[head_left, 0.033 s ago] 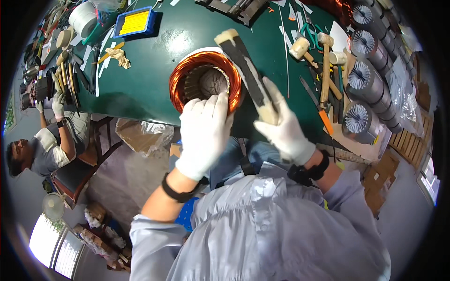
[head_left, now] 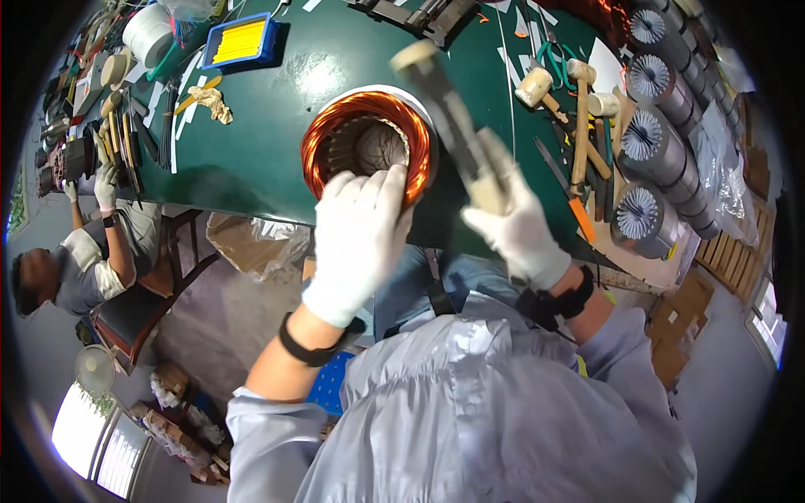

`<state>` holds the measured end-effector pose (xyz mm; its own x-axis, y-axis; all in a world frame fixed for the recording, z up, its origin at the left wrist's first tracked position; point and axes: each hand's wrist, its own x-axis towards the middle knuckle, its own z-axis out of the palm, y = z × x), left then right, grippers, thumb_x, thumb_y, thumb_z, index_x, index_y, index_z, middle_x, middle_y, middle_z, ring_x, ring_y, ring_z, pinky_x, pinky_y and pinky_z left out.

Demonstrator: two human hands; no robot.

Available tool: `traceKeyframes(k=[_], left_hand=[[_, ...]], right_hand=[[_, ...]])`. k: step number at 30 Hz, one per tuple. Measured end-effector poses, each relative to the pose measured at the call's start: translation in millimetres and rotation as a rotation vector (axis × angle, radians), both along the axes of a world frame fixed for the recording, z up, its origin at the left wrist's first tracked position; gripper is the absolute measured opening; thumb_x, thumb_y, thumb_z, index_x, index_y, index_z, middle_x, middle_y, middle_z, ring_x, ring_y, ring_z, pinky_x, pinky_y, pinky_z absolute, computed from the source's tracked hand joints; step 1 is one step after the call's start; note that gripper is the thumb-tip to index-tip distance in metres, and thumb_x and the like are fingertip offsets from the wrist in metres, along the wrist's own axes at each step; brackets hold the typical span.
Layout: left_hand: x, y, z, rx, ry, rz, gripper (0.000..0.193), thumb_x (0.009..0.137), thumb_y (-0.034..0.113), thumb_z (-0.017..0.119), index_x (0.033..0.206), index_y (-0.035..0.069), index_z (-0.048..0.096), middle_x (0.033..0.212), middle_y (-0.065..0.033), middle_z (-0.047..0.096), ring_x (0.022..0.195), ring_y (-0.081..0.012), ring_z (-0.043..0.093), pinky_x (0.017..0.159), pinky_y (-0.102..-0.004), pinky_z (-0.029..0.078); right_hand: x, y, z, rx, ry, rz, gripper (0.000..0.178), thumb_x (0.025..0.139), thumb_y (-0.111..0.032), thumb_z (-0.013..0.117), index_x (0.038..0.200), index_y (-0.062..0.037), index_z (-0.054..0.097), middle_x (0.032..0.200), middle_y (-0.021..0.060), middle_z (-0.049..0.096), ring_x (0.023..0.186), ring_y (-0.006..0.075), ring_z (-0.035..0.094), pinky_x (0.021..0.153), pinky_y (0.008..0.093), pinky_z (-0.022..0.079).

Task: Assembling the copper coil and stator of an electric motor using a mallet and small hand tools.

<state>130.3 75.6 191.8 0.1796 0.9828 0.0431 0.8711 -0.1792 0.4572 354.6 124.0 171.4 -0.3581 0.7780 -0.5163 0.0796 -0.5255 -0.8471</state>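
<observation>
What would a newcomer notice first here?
The copper coil, a bright ring on the green table, the left hand at its near rim. Just right of it, the right hand grips a blurred dark bar with pale ends. Grey cylinders with white fanned ends line the right side.

No readable text was found, no label, brand, number or sign was legible anywhere in the head view, any lettering toward the rim was too small to make out.
</observation>
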Motion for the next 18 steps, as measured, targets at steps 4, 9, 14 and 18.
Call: traceKeyframes(k=[4, 9, 14, 18], left_hand=[[-17.3, 2.8, -1.2, 0.199, 0.086, -0.11, 0.05, 0.072, 0.01, 0.081, 0.118, 0.001, 0.065, 0.105, -0.0134, 0.071, 0.101, -0.0302, 0.068, 0.101, -0.0464, 0.048], [-5.1, 4.0, -14.9, 0.136, 0.066, -0.077, 0.051, 0.07, 0.01, 0.081, 0.118, 0.001, 0.066, 0.103, -0.011, 0.072, 0.096, -0.0277, 0.069, 0.099, -0.045, 0.048], [11.0, 3.3, -16.2, 0.156, 0.096, 0.007, 0.05, 0.07, 0.009, 0.081, 0.117, 0.0, 0.066, 0.101, -0.0106, 0.072, 0.092, -0.0264, 0.069, 0.094, -0.0435, 0.049], [9.1, 3.6, -18.6, 0.165, 0.098, 0.049, 0.051, 0.07, 0.011, 0.082, 0.116, 0.0, 0.066, 0.099, -0.0104, 0.071, 0.09, -0.0267, 0.068, 0.093, -0.0431, 0.049]], right_hand=[[12.2, 7.0, -2.0, 0.019, 0.075, -0.494, 0.093, 0.09, 0.006, 0.062, 0.167, -0.0196, 0.017, 0.099, 0.0053, 0.061, 0.053, 0.0043, 0.052, 0.047, 0.0206, 0.048], [13.7, 24.7, 3.3, -0.068, 0.011, 0.149, 0.096, 0.087, 0.007, 0.064, 0.168, -0.0252, 0.021, 0.123, 0.0041, 0.063, 0.058, 0.0043, 0.05, 0.051, 0.021, 0.046], [17.8, 43.0, -6.4, 0.12, 0.071, -0.38, 0.092, 0.088, 0.008, 0.062, 0.165, -0.0248, 0.024, 0.09, 0.0039, 0.065, 0.054, 0.0037, 0.052, 0.042, 0.0202, 0.045], [18.3, 65.7, -9.2, 0.056, -0.183, 0.495, 0.087, 0.086, -0.003, 0.059, 0.165, -0.0251, 0.033, 0.117, 0.0071, 0.073, 0.08, 0.0123, 0.067, 0.076, 0.0275, 0.056]])
